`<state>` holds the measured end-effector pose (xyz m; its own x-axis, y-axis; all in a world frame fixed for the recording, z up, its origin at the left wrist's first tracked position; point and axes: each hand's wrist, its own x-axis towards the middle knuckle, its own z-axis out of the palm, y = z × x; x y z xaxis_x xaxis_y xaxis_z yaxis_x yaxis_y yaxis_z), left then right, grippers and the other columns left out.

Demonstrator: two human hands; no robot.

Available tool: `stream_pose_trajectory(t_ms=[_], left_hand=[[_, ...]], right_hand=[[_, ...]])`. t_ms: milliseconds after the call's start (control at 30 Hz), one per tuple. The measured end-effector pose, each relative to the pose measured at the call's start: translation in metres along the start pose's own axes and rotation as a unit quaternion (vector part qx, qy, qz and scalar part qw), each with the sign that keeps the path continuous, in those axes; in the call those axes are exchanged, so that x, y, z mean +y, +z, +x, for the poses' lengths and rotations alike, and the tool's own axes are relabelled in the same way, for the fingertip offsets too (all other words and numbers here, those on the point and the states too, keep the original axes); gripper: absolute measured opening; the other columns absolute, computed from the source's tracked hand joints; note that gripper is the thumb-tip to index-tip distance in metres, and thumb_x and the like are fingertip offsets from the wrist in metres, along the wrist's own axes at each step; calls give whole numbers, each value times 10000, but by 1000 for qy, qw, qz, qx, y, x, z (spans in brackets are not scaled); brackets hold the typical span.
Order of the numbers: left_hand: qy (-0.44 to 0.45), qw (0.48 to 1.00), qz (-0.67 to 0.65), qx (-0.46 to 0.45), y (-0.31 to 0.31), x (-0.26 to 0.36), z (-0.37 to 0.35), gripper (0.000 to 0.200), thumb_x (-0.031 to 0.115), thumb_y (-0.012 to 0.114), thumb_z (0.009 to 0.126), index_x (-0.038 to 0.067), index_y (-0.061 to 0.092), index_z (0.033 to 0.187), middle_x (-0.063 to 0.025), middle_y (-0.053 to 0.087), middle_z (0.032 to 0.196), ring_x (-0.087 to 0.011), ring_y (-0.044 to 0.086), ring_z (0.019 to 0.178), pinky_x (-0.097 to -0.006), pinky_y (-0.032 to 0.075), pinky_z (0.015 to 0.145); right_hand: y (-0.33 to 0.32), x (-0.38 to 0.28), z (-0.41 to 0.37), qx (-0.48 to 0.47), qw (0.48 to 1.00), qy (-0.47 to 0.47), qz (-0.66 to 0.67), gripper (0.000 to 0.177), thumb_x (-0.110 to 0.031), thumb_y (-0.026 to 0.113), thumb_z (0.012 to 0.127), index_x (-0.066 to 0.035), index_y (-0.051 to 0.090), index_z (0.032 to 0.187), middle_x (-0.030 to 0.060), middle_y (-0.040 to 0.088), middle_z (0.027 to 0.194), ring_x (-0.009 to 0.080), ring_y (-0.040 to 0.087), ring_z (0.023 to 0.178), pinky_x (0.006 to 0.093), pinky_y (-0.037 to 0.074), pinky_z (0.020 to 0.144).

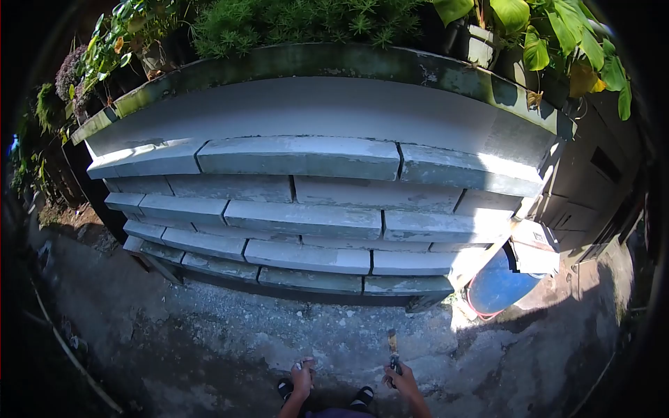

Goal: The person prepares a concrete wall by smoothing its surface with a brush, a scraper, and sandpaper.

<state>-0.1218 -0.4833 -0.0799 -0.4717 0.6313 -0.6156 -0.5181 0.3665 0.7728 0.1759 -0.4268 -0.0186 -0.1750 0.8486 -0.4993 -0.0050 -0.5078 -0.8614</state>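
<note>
My right hand [402, 380] is low in the view, closed around the handle of a narrow hand tool [393, 346] whose blade points up toward the wall. My left hand [302, 377] hangs beside it, fingers curled on a small pale object I cannot make out. Both hands hover over the rough concrete ground [279, 341], a short way in front of a stack of grey concrete blocks [300, 209] laid in several staggered courses. My feet in dark sandals [362, 396] show just below the hands.
A grey ledge [334, 63] tops the wall, with potted green plants [293, 21] above it. A blue drum [505, 285] and a wooden stick [484, 261] stand at the stack's right end. A dark gate [599, 188] lies right, soil and plants left.
</note>
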Motion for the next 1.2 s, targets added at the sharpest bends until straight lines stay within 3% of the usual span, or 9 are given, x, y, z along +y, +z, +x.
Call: stream_pose_trajectory(t_ms=[200,333,400,500,533,867,1000,1100,1200], left_hand=[[125,991,13,36,-103,31,35,51,76,630,924,67,651,970,29,566,769,-50,487,599,-233,392,508],[159,980,-68,102,-192,35,77,38,54,632,902,67,650,933,46,556,740,-43,485,614,-230,405,534],[170,980,20,102,-225,54,82,116,127,569,937,72,611,1030,-35,609,865,-110,570,711,-263,417,558],[192,944,229,139,-297,9,171,404,411,460,1051,72,605,1218,-82,662,1042,-183,626,843,-297,530,615],[185,940,252,136,-302,14,184,398,409,463,1050,74,605,1210,-78,658,1030,-179,621,833,-293,524,608],[62,988,-5,-139,-163,111,255,334,386,491,1039,91,612,1136,-36,623,901,-135,574,726,-260,458,540],[26,975,-79,-205,-96,102,272,311,378,502,1035,98,615,1107,-19,609,849,-118,556,683,-247,431,512],[176,973,88,-121,7,142,190,289,372,513,1035,98,601,1059,12,542,777,-85,485,592,-258,367,474],[249,956,96,-124,85,159,164,257,338,522,1032,96,599,1069,-4,540,780,-110,499,609,-260,376,479]], right_hand=[[127,0,39,-73,995,26,-61,183,-204,677,964,-44,611,904,-11,523,658,84,496,549,254,368,498],[210,1,49,-83,996,16,-41,218,-220,694,953,-35,591,1005,-11,533,674,81,487,535,250,355,482],[248,-18,30,-48,999,11,-13,264,-221,698,950,-31,568,1079,-10,538,678,80,480,526,247,351,473],[260,-5,23,-18,1000,-3,-11,337,-222,701,948,-35,527,1167,8,579,692,77,478,514,239,351,464],[259,-2,24,-11,1000,-6,1,336,-218,698,951,-40,524,1176,17,597,704,78,481,513,237,353,464],[167,0,33,172,953,-89,234,214,-103,615,991,-76,447,1121,114,642,918,128,503,563,269,369,486],[112,-38,48,211,932,-133,264,211,-142,612,993,-94,462,1134,68,589,838,104,505,571,273,367,459],[56,-82,68,217,903,-176,326,141,-163,519,1036,-106,443,1140,81,562,811,125,497,539,277,360,458],[-7,-127,103,246,892,-308,222,217,-143,463,1041,-77,439,1247,86,561,814,121,487,526,272,380,464]])
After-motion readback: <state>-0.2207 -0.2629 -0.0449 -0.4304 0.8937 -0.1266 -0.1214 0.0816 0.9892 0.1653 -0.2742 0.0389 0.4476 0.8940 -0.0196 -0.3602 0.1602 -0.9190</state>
